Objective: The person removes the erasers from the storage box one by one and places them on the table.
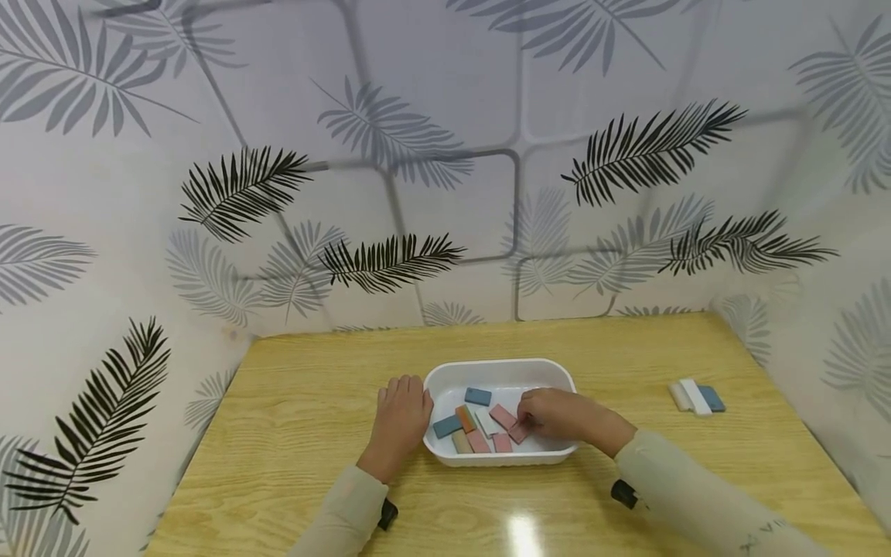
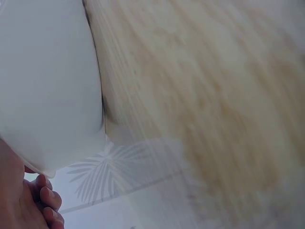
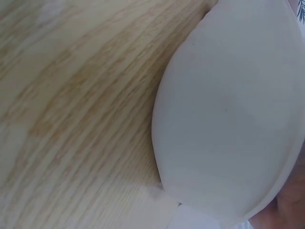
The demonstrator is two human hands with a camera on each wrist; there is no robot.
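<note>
A white plastic tray (image 1: 497, 459) sits on the table, holding several small flat blocks that look like erasers. Among them are a blue eraser (image 1: 478, 396), an orange eraser (image 1: 465, 418) and a white eraser (image 1: 487, 422). My right hand (image 1: 560, 414) reaches over the tray's right rim, its fingertips pinching a pink eraser (image 1: 519, 431). At the left end, my left hand (image 1: 400, 422) rests against the rim with loosely bent fingers. The left wrist view shows that hand's fingers (image 2: 50, 198) by the tray wall (image 2: 47, 86); the right wrist view mostly shows the outer wall (image 3: 228, 109).
On the right side of the wooden table (image 1: 299, 464) lies a small group of erasers (image 1: 698, 397), beige, white and blue, side by side. Leaf-patterned walls (image 1: 445, 193) enclose the table at the back and sides.
</note>
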